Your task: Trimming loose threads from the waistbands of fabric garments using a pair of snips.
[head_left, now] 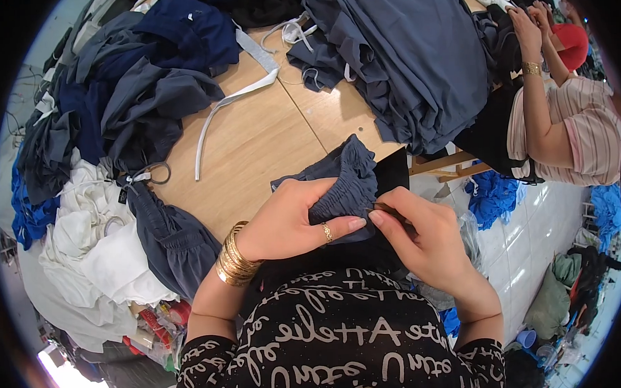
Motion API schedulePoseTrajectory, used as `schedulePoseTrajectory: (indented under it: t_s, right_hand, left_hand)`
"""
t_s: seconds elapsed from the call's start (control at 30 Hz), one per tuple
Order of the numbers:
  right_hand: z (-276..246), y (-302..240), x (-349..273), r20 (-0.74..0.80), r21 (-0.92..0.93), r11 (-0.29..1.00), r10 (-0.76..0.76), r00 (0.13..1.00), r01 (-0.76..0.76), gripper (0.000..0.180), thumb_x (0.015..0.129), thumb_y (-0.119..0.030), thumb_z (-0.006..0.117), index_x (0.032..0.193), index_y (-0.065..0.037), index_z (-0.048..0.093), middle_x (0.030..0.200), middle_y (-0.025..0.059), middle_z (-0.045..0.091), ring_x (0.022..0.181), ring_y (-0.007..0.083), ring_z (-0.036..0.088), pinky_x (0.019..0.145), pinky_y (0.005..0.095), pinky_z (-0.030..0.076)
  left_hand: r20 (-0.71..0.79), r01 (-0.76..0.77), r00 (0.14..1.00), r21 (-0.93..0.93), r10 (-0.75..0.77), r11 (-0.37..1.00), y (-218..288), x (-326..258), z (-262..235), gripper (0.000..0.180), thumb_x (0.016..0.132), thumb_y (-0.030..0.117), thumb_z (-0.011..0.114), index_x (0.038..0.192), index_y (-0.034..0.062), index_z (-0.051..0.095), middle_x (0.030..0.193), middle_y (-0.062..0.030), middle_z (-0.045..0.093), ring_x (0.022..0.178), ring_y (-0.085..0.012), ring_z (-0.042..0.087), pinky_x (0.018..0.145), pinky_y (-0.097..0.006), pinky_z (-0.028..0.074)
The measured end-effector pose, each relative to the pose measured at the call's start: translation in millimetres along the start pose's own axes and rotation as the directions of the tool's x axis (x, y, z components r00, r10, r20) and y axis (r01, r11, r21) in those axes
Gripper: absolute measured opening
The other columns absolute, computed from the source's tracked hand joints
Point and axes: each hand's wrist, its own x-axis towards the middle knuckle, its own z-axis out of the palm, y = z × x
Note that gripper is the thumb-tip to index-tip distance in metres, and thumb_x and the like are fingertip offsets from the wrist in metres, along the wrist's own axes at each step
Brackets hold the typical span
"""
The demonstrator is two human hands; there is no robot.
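Holding one grey garment, left fingers gripping, one thumb ring, right fingers pinched

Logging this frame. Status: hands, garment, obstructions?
Left hand gripping dark garment; right hand pinched at its edge, exact hold unclear. Garment bunched at table's near edge. Nothing seen blocking hands; white strip lies apart.

The left forearm and right forearm converge from the near side; the left hand curls in a grip; the right hand pinches.
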Motion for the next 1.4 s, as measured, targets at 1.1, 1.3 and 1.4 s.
schedulePoseTrajectory:
  t_s: [1.1,1.3,1.4]
  right_hand:
    - [1.9,18.2,12.1,-0.010,-0.206,0.915,-0.357,0.934,0.347,0.010,0.072,0.000,0.063,0.074,-0.004,0.054,0.064,0.0045,0.048,0.048,0.0195,0.048,0.045,0.0276,0.035]
    - [2.3,24.8,16.9,0.109,0.241,0.960,-0.176,0.978,0.145,0.009,0.076,-0.002,0.062,0.073,-0.003,0.054,0.082,0.0076,0.049,0.067,0.0144,0.047,0.056,0.0238,0.037]
    - [2.3,27.8,16.9,0.196,0.446,0.884,-0.246,0.949,0.137,0.010,0.079,-0.003,0.061,0.072,-0.002,0.053,0.098,0.0102,0.054,0.074,0.0147,0.047,0.062,0.0230,0.038]
  left_hand:
    - [-0.012,0.000,1.000,0.049,0.000,0.999,-10.1,3.4,1.4,0.031,0.077,0.025,0.069,0.096,0.0026,0.061,0.076,-0.0092,0.064,0.066,-0.0172,0.058,0.063,-0.029,0.045]
    - [0.117,0.113,0.987,-0.004,-0.112,0.994,-16.0,6.0,-10.1,0.029,0.077,0.026,0.070,0.092,0.0018,0.063,0.062,-0.0015,0.057,0.058,-0.0061,0.050,0.054,-0.022,0.041]
    - [0.220,0.133,0.968,-0.049,-0.120,0.990,-22.0,8.9,-13.9,0.028,0.077,0.025,0.070,0.090,0.0015,0.063,0.063,0.0011,0.055,0.060,-0.0019,0.047,0.053,-0.019,0.039]
